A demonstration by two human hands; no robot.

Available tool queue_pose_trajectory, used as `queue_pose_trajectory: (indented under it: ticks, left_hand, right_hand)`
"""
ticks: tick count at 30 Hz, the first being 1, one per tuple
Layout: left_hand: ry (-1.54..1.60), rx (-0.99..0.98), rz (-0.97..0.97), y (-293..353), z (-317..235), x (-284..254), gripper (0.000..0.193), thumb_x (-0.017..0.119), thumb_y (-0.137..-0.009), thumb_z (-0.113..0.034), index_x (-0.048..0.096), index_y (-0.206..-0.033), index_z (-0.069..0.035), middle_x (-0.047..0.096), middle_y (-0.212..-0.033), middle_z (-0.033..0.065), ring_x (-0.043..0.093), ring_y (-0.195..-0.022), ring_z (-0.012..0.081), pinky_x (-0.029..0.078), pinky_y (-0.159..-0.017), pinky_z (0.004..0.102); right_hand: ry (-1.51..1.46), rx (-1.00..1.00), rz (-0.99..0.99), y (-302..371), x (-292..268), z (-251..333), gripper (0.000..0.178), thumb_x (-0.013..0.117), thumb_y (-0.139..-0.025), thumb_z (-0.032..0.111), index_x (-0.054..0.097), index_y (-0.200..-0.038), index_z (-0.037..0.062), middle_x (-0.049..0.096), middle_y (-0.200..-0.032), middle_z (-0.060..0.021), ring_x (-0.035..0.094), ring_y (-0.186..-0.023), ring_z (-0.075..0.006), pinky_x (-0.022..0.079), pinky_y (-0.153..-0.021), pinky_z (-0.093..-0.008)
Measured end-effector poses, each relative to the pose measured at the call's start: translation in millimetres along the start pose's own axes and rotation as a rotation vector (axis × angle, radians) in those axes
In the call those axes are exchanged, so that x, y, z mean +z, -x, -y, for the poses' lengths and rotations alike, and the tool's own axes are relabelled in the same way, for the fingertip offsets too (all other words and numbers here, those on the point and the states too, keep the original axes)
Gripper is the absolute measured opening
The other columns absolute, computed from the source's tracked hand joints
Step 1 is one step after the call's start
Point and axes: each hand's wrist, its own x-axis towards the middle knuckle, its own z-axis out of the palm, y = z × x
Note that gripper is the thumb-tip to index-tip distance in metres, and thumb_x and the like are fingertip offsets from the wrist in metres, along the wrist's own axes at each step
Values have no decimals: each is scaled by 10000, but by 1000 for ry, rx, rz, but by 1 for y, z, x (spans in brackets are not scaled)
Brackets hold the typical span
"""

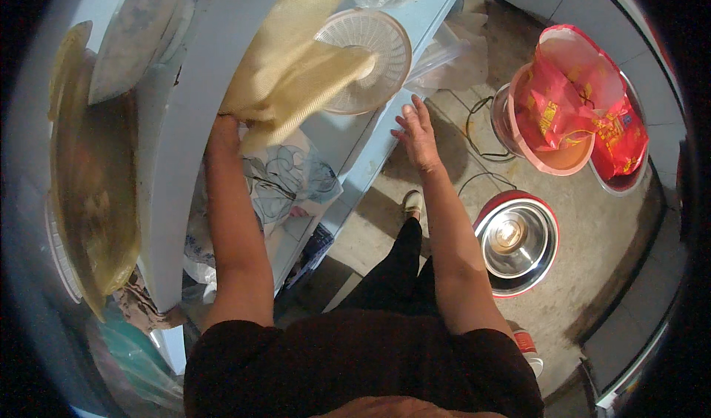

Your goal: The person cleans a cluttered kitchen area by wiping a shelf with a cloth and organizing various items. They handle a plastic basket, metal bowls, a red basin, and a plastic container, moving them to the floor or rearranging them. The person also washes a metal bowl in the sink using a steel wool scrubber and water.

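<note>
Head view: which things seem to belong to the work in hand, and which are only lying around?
Apparently in use:
yellowish mesh sheet, hiding most of the left hand

Apparently lying about:
round white basket, partly behind the sheet
steel bowl on the floor
pink bucket with a red bag

Head-worn view (wide fisheye); downward; hands [421, 140] near, floor [589, 248] farther

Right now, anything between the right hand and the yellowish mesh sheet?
Nothing visible clearly blocks the right hand. Part of the pale round colander shows between it and the yellowish mesh sheet, but the sheet overlaps the colander; relative heights can't be judged.
</note>
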Motion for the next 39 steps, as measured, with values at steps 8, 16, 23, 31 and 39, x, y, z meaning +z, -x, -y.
queue_pose_trajectory:
  ticks: [8,16,23,31,39]
  left_hand:
    - [388,-380,186,79,-53,25,411,442,-953,-254,420,-1297,-32,496,-1253,103,500,-1143,244,419,-971,365]
    - [683,-452,406,116,-75,51,446,457,-950,-305,406,-1312,-50,482,-1272,94,490,-1155,228,414,-977,372]
    - [1009,-645,664,176,-100,95,448,465,-945,-308,409,-1310,-55,482,-1273,95,491,-1155,231,416,-975,376]
    - [1371,-836,877,230,-126,146,450,474,-940,-312,412,-1308,-61,482,-1275,97,492,-1154,235,418,-974,381]
    - [1467,-951,868,274,-125,142,452,483,-935,-315,415,-1306,-67,482,-1277,98,493,-1154,239,420,-972,386]
  right_hand:
    - [-334,14,180,69,22,71,721,586,-865,392,257,-1402,42,421,-1318,-186,476,-1156,-279,435,-941,-384]
    - [-114,-120,188,175,-69,71,256,524,-710,-160,608,-856,33,643,-881,-50,609,-844,-152,491,-769,-288]
    - [-190,-462,26,250,-97,107,222,482,-724,-160,561,-711,47,583,-706,-85,543,-687,-185,441,-653,-295]
    - [-195,-817,-95,298,-111,152,192,601,-793,53,454,-691,123,457,-633,-24,425,-614,-131,393,-626,-279]
    - [-96,-760,-427,324,-148,159,274,517,-825,2,541,-1095,46,600,-966,-94,578,-909,-239,474,-825,-378]
